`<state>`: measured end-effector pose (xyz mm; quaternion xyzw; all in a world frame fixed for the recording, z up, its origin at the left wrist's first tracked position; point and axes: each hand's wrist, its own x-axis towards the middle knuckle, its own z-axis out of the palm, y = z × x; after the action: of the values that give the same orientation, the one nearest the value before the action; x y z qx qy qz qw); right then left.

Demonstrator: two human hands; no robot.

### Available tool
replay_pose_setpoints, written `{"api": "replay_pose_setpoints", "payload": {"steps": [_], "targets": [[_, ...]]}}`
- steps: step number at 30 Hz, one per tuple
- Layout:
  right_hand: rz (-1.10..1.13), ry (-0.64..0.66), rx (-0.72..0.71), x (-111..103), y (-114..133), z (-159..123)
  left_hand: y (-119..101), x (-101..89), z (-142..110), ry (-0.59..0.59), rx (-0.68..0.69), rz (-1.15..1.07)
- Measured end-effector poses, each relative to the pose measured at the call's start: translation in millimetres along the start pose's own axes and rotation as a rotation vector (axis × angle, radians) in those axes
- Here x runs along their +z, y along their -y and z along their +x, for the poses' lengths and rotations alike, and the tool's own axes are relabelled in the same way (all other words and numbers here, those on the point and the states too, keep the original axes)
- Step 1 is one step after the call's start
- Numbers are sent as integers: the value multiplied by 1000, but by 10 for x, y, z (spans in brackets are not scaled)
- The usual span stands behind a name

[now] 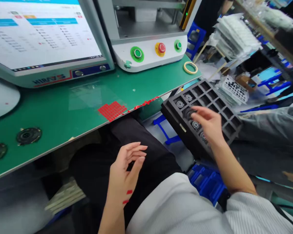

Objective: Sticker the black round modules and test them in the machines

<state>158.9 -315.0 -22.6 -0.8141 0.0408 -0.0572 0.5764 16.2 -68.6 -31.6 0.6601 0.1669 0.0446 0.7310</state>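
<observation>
My right hand (pixel 208 125) reaches over a black compartment tray (pixel 228 113), its thumb and fingers closed on a dark round part (pixel 188 113) at one of the cells. The part is partly blurred, and I cannot tell whether it rests in the cell. Similar round parts, one of them here (pixel 180 104), sit in cells along the tray's near-left side. Over my lap hovers my left hand (pixel 127 165), fingers loosely bent and thumb apart, holding nothing. Two small red stickers (pixel 127 197) cling to its wrist.
On the green bench (pixel 56 107) lie two round black parts, one nearer the middle (pixel 28 136), and a sheet of red stickers (pixel 112 110). Behind stand a monitor (pixel 46 35) and a button-fronted machine (pixel 148 55). A tape roll (pixel 190 67) lies by the corner. Blue bins (pixel 206 183) are below the tray.
</observation>
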Motion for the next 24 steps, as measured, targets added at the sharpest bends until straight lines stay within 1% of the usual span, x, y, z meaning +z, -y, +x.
{"api": "replay_pose_setpoints", "payload": {"steps": [1, 2, 4, 5, 7, 10, 13, 15, 16, 18, 19, 21, 22, 23, 24], "targets": [[-69, -202, 3, -158, -144, 194, 19, -13, 15, -15, -15, 26], [-97, -267, 22, -290, -284, 377, 33, -25, 29, -26, -32, 44], [-143, -323, 46, -442, -541, 674, 56, -42, 57, -37, -49, 48], [-162, -319, 51, -465, -650, 775, 68, -48, 73, -43, -41, 38], [-215, -311, 35, -440, -823, 885, 96, -65, 107, -71, 4, 17], [-320, -289, -39, -391, -956, 919, 139, -129, 145, -192, 109, 23], [-402, -256, -156, -433, -927, 953, 145, -224, 136, -351, 243, 18], [-412, -205, -233, -429, -818, 974, 126, -282, 111, -417, 344, 15], [-405, -169, -265, -389, -737, 956, 113, -308, 99, -434, 408, 12], [-389, -98, -337, -215, -518, 799, 91, -354, 85, -458, 541, 17], [-388, -32, -380, -89, -381, 646, 83, -375, 81, -469, 595, 26], [-441, 2, -585, 204, -72, 209, 72, -411, 70, -508, 655, 58], [-377, 5, -688, 358, 85, -45, 66, -426, 58, -522, 666, 86], [-312, 188, -687, 511, 231, -297, 60, -439, 41, -530, 675, 120], [-181, 350, -771, 659, 360, -530, 53, -452, 17, -533, 697, 155]]}}
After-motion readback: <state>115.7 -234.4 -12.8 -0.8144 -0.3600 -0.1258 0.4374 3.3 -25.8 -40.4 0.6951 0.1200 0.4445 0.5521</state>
